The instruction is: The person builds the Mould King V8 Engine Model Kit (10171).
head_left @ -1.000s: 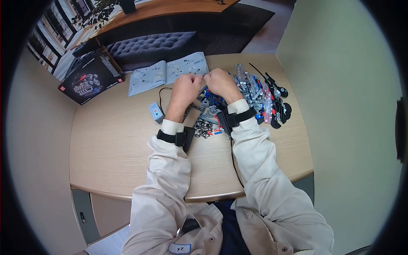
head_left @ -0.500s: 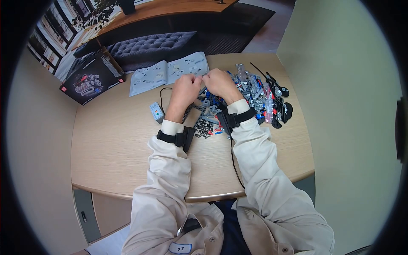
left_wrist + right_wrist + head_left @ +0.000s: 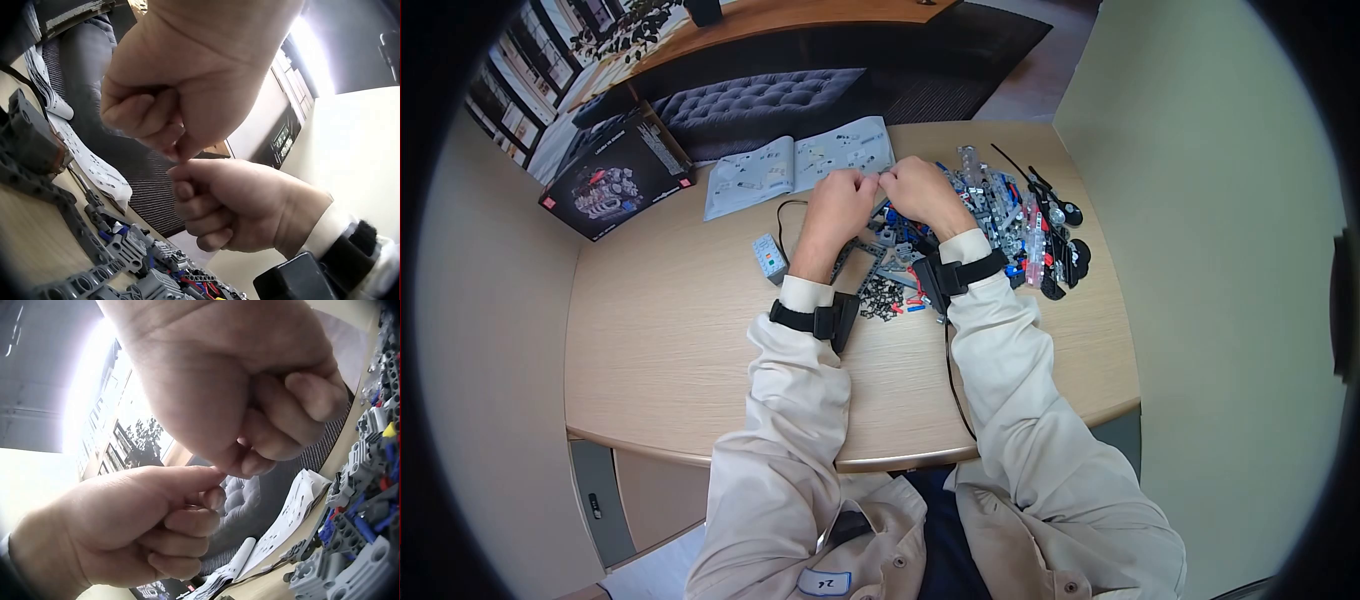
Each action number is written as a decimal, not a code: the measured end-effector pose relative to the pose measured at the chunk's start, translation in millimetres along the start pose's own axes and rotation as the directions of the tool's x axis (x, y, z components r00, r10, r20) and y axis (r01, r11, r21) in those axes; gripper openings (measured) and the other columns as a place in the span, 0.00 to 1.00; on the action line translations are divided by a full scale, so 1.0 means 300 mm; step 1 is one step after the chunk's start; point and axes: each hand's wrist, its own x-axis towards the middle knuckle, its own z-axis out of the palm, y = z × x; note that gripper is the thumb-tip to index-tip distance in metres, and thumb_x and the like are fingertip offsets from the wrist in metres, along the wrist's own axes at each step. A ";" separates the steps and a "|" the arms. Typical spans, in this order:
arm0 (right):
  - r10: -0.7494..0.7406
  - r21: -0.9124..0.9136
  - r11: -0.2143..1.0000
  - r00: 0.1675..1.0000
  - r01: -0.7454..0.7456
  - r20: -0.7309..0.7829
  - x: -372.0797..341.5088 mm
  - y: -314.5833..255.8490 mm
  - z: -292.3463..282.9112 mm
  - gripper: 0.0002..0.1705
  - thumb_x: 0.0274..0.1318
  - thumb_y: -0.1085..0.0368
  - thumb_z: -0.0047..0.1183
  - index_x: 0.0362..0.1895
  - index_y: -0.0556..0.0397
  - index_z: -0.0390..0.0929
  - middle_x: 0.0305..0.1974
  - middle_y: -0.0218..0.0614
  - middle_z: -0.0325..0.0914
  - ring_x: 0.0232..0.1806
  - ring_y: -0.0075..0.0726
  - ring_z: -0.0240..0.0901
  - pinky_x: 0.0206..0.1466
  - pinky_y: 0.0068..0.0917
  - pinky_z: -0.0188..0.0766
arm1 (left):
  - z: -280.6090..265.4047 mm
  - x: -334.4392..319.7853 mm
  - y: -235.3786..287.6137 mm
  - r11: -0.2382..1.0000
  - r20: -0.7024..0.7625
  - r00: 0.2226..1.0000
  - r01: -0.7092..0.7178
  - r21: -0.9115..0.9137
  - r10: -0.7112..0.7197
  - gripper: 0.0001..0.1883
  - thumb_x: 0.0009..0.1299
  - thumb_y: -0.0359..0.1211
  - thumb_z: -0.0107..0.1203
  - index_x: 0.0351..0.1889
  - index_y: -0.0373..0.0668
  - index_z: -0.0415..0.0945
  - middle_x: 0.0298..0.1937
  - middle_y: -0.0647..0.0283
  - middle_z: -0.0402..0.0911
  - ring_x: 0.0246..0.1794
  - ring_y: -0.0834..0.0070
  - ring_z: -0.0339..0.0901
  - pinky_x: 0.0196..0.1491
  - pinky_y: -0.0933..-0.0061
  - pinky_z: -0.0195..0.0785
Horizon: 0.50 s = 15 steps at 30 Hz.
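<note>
Scarcely shifted since the earlier frame: left hand [image 3: 842,210] and right hand [image 3: 925,197] are kept fingertip to fingertip, fingers curled; whether anything is pinched cannot be told. Construction pieces [image 3: 1000,210] are spread at 3 to 6 o'clock, instruction booklet [image 3: 750,178] at 10. Fine fingertip work judged underway; steady thumb-and-forefinger control is called for.
</note>
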 end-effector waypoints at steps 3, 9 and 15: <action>-0.011 0.001 1.000 1.000 0.011 -0.004 0.003 0.005 0.001 0.23 0.59 0.55 0.50 0.37 0.67 0.84 0.39 0.67 0.80 0.45 0.70 0.79 0.53 0.53 0.75 | 0.001 0.001 -0.002 1.000 0.006 1.000 0.005 -0.021 -0.005 0.21 0.72 0.43 0.53 0.34 0.30 0.81 0.29 0.40 0.81 0.32 0.47 0.81 0.39 0.55 0.71; -0.009 -0.009 1.000 1.000 0.009 -0.006 -0.003 -0.002 -0.001 0.23 0.59 0.55 0.50 0.36 0.67 0.84 0.39 0.67 0.80 0.45 0.70 0.79 0.53 0.53 0.75 | -0.001 -0.001 -0.001 1.000 0.010 1.000 0.015 -0.003 -0.015 0.21 0.72 0.43 0.53 0.33 0.30 0.81 0.30 0.40 0.81 0.33 0.47 0.81 0.39 0.54 0.71; -0.033 -0.005 0.999 0.999 0.033 -0.012 0.004 0.009 0.005 0.23 0.59 0.55 0.51 0.36 0.67 0.84 0.39 0.67 0.80 0.45 0.69 0.79 0.53 0.52 0.75 | 0.000 -0.002 -0.001 1.000 0.005 1.000 0.007 0.000 -0.007 0.21 0.71 0.43 0.53 0.32 0.31 0.81 0.29 0.40 0.81 0.33 0.47 0.81 0.39 0.54 0.71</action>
